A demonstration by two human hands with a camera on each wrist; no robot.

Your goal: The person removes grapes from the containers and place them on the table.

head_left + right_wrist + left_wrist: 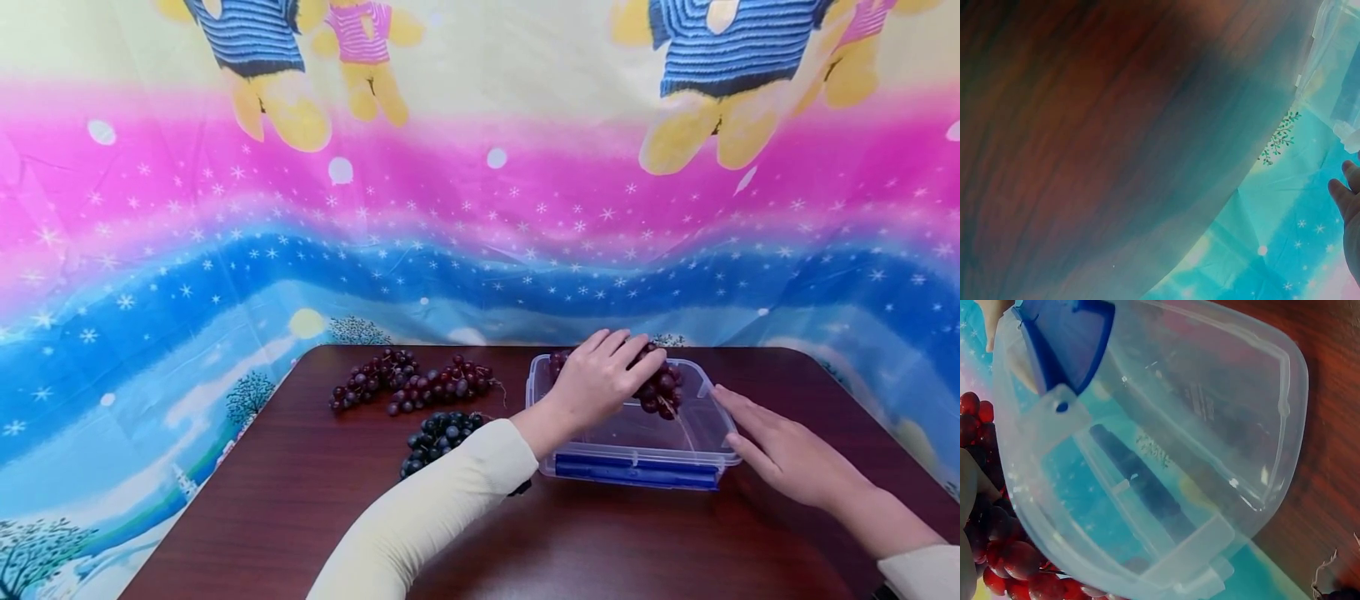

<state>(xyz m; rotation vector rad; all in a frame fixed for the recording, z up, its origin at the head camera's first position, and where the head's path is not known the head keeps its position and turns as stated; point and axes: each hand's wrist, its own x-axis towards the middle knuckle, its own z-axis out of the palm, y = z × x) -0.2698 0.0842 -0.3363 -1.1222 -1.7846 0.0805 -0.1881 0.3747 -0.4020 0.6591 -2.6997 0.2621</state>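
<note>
A bunch of red grapes (662,387) is gripped from above by my left hand (600,379), over the clear plastic container (630,456). The palm hides the bunch's middle; whether it touches the container's bottom I cannot tell. In the left wrist view, red grapes (1016,569) show at the lower left beside the curled fingers, next to the container's clear wall (1210,419). With fingers straight, my right hand (791,454) touches the container's right side. The right wrist view catches its fingertips (1340,195) near the container's edge.
Two bunches of dark red grapes, one farther left (375,379) and one nearer the container (446,383), lie on the brown table (300,500). A bunch of black grapes (438,442) lies partly behind the left sleeve. A patterned cloth (480,208) hangs behind the table's back edge.
</note>
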